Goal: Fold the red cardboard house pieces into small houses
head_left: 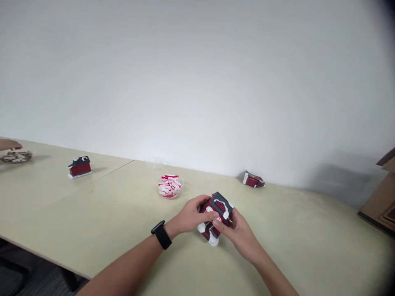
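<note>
A small dark red model house (221, 205) with a dark grey roof and white snow-like patches is held between both hands, tilted over the table. My left hand (194, 213), with a black watch on its wrist, grips the house's left side, its thumb across the front. On the right side my right hand (239, 232) grips it, thumb pressed on the front near the left thumb. Just behind my left hand stands a clear round bowl (169, 188) full of red and white pieces.
A similar house (80, 167) stands upright at the left; another (253, 180) lies on its side near the wall. A clear lid (156, 163) is behind the bowl. At far left, another person's hand (10, 144) is over a second bowl (17, 157). A brown wooden object (379, 203) is at right.
</note>
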{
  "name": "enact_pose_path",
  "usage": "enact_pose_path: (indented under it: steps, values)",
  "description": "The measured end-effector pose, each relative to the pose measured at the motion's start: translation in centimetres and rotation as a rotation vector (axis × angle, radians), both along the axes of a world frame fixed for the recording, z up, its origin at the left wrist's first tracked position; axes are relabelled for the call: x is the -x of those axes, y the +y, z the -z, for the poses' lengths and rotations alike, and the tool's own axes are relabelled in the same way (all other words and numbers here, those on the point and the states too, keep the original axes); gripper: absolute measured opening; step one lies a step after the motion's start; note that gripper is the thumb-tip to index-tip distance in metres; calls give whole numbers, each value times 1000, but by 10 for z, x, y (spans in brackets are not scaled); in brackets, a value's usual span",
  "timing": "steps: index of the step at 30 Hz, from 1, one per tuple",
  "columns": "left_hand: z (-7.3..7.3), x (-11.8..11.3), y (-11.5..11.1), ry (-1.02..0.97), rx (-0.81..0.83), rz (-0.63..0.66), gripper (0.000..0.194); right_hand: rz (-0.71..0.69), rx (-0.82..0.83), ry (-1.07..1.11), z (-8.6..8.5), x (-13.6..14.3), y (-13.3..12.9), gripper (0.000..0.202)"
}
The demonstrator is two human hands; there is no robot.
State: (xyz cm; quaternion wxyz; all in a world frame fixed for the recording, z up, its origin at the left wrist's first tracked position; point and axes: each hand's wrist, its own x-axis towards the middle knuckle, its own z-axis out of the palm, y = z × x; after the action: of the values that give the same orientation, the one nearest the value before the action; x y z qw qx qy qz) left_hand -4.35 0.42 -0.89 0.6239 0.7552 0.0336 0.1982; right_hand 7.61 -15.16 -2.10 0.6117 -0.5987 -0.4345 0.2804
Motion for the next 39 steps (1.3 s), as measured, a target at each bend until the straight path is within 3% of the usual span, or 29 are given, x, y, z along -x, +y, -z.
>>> enact_pose_path:
  steps: [4, 10, 13, 17, 20, 24, 27, 32, 35, 39]
  values:
    - [7, -3, -4, -16, -24, -71, 48, 42, -40, -96, 6, -2, 2, 56]
    - [3, 0, -13, -35, -42, -117, 50, 12, -65, -154, 0, -5, -2, 54]
    - [2, 0, -12, -38, 4, -90, 55, -32, -46, -105, -4, -4, -2, 62]
    - [6, -3, -8, -22, 104, -46, 58, 33, -81, -65, -4, 3, 0, 67]
    - [8, -4, -8, -18, 49, -83, 52, 53, -83, -79, -3, 5, 1, 60]
    - [8, -2, -13, -27, -79, -139, 46, -24, -51, -113, -6, 0, -1, 57]
    - [7, -1, -18, -53, -85, -154, 46, -24, -53, -159, -9, -3, -4, 57]
    - [2, -1, -14, -10, 19, -50, 59, -24, -33, -183, -7, 0, -5, 67]
    - [0, 4, -6, 36, 82, 5, 64, 51, -53, -128, -2, 4, -4, 82]
    - [7, 32, -3, 82, 127, -34, 65, 207, -137, -116, 1, 8, -2, 72]
